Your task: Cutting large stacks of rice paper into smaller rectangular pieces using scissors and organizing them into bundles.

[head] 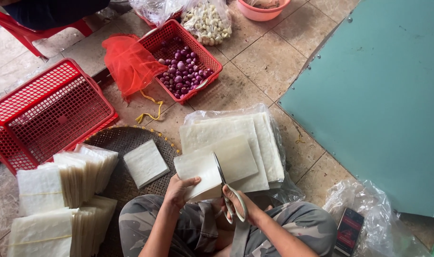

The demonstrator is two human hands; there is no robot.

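Cutting's mid-stroke by the look of it: the right hand (243, 204) has its grip closed through the handles of the scissors (229, 192), blades partway into a wrapper stack (205, 173) near the lap. The left hand (179, 188) has its grip clamped on that stack's left edge, thumb on top. I'd say the next snip needs the blades kept straight and that thumb left of the cut line. The stack overhangs a bigger sheet pile (236, 143) on plastic on the floor. Room is tight on the left: cut bundles (64, 190) and one square (145, 164) on a woven tray (122, 140). Far off sit the empty basket (45, 112) and the shallot basket (183, 59); bare tiles to the right, up to the green board (379, 95).
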